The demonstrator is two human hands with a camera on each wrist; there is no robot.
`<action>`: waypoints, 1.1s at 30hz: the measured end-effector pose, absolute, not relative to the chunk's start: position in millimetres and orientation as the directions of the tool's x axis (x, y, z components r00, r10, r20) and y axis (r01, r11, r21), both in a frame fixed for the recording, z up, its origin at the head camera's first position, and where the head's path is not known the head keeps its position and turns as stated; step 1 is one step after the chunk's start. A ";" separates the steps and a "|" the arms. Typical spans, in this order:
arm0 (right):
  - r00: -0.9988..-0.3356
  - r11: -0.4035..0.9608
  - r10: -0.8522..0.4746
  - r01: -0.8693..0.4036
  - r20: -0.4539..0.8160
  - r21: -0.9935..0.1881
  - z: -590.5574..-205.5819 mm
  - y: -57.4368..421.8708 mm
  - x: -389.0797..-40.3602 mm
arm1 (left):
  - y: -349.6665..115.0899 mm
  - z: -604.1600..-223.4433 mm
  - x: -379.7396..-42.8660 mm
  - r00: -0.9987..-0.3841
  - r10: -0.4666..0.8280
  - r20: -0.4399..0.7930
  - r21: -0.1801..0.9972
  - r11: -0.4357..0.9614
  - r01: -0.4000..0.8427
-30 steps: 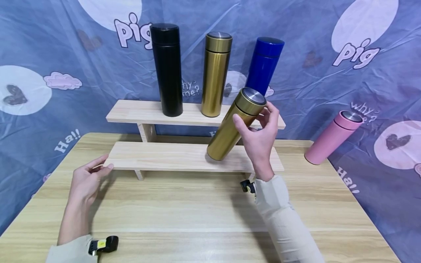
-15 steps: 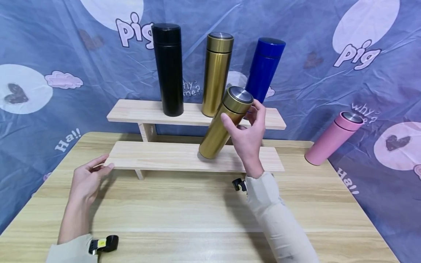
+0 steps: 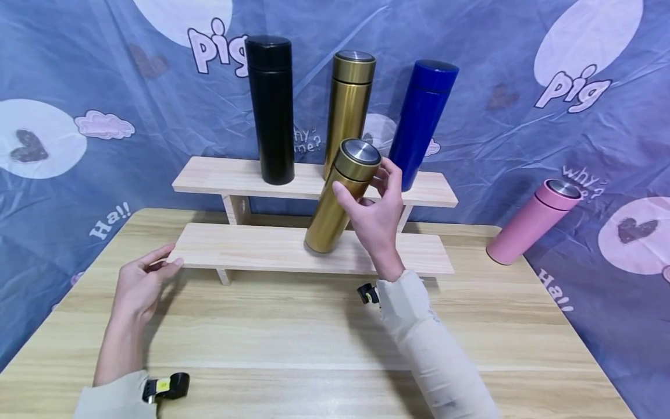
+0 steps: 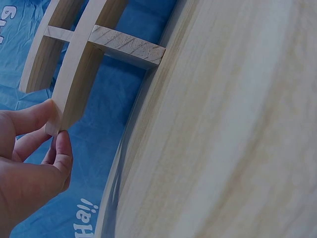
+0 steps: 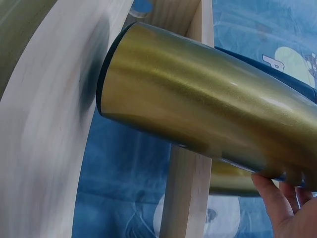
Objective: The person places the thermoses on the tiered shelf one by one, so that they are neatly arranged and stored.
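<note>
My right hand [image 3: 374, 218] grips a gold thermos bottle [image 3: 335, 206] near its lid, thumb on one side and fingers on the other. The bottle leans to the right over the lower shelf board [image 3: 251, 247]. In the right wrist view, its dark base edge is close to the board [image 5: 49, 114], with a shadow beside it; whether they touch I cannot tell. At the board's left end, my left hand [image 3: 143, 285] pinches the corner between thumb and fingers, as the left wrist view also shows on the shelf end [image 4: 67, 106].
A black bottle [image 3: 271, 110], a second gold bottle [image 3: 352, 99] and a blue bottle [image 3: 424, 116] stand on the upper shelf board [image 3: 220, 177]. A pink bottle [image 3: 534, 221] stands at the right on the wooden table [image 3: 293, 337]. Blue printed cloth [image 3: 157, 116] hangs behind.
My right hand has carried the gold thermos bottle leftward along the lower board, and it now leans less. The left hand keeps its place on the board's corner.
</note>
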State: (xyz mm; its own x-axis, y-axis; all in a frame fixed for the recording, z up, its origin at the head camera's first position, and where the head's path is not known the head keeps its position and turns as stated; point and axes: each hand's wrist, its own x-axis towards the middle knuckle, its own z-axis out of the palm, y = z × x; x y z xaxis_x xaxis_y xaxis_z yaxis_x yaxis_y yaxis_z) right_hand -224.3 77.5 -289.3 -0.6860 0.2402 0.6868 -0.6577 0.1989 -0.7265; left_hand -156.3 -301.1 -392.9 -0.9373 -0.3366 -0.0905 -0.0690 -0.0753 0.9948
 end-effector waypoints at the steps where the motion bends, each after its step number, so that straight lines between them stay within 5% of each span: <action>1: -0.688 0.198 0.240 -0.656 0.685 -0.728 -289.3 75.8 -224.4 | -301.0 -392.7 -156.6 -0.938 -0.336 -0.089 0.995 -0.075 -0.067; 33: -0.706 0.267 0.161 -0.641 0.689 -0.719 -286.8 37.6 -232.5 | -302.1 -393.0 -157.2 -0.938 -0.335 -0.090 0.994 -0.091 -0.063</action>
